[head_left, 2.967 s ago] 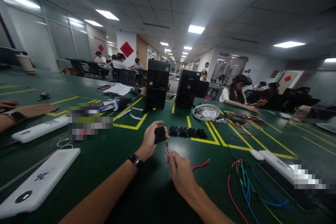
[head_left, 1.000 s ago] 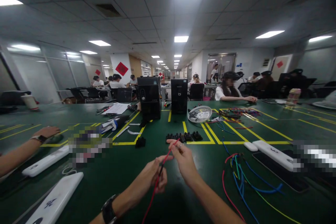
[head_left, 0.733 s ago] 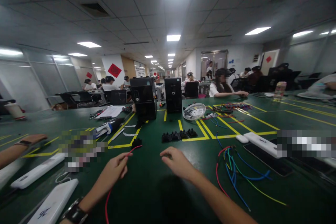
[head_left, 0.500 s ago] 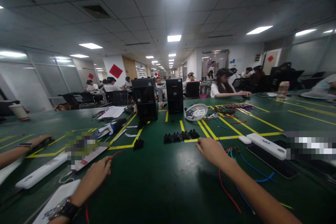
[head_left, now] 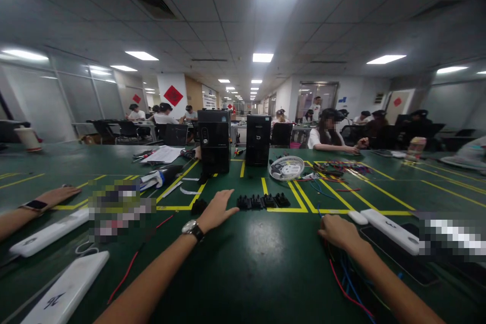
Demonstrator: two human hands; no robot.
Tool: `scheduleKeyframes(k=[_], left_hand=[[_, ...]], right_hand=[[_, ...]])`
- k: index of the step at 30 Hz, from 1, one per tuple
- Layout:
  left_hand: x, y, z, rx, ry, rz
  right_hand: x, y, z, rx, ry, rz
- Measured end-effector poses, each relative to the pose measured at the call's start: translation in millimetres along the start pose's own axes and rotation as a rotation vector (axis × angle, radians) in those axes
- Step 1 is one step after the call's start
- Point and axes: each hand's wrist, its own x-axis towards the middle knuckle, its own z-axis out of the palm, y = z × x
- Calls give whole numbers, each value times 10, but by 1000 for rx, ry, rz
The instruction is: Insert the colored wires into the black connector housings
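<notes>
My left hand (head_left: pixel 218 210), with a watch on its wrist, reaches over the green table with thumb and fingers apart. It holds nothing. Its fingertips are just left of a row of several small black plastic parts (head_left: pixel 262 201). Another black part (head_left: pixel 199 206) lies behind the wrist. My right hand (head_left: pixel 338 231) is low over a bundle of coloured wires (head_left: pixel 347 276), its fingers curled downward. What is under those fingertips is hidden. A red wire (head_left: pixel 131 266) lies loose on the table, left of my left forearm.
Two black computer towers (head_left: pixel 214 142) (head_left: pixel 258 140) stand ahead, with a white basket (head_left: pixel 286 167) beside them. White power banks (head_left: pixel 391 230) (head_left: pixel 66 291) and a dark phone (head_left: pixel 402 258) lie at the sides. Another person's hand (head_left: pixel 56 195) rests at the left; a co-worker (head_left: pixel 330 134) sits opposite.
My left hand has let go of the red wire and moved right and forward to the black parts, opening. My right hand has moved right, over the wire bundle. The view has shifted slightly.
</notes>
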Motion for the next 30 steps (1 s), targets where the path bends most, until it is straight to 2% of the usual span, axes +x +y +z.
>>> scheduleKeyframes(k=[3,5,8,11,13,15,18,19,20,24,27,30], left_hand=[[388,80,365,-88,-30,-57],[506,67,503,-120,-39,-81],[457,33,534,-166,-12,-99],[220,51,452,-284,39,-72],[32,99,395,-459,54,-76],[-131,171,354,-643,60,-122],[-288,300,301,-837,76,-202],[-320,340,281,-900,84,-211],[-346,374,260,-966,95,-215],[-429,425,193,-1148,158,-219],[-462,415,172,-1157,213,-196],[-461,422,149,-1138,262,-143]], right_hand=[[21,27,-9,20,16,23],[35,71,-39,41,31,34],[54,111,-143,102,69,43],[37,7,-318,295,186,13],[-18,-184,-451,456,279,-44],[-116,-472,-567,612,295,-130],[-316,-1010,-635,866,109,-293],[-385,-1192,-617,919,62,-343],[-448,-1367,-579,947,68,-392],[-603,-1909,-307,902,255,-530],[-621,-2119,-123,929,288,-553],[-619,-2174,-32,940,294,-558]])
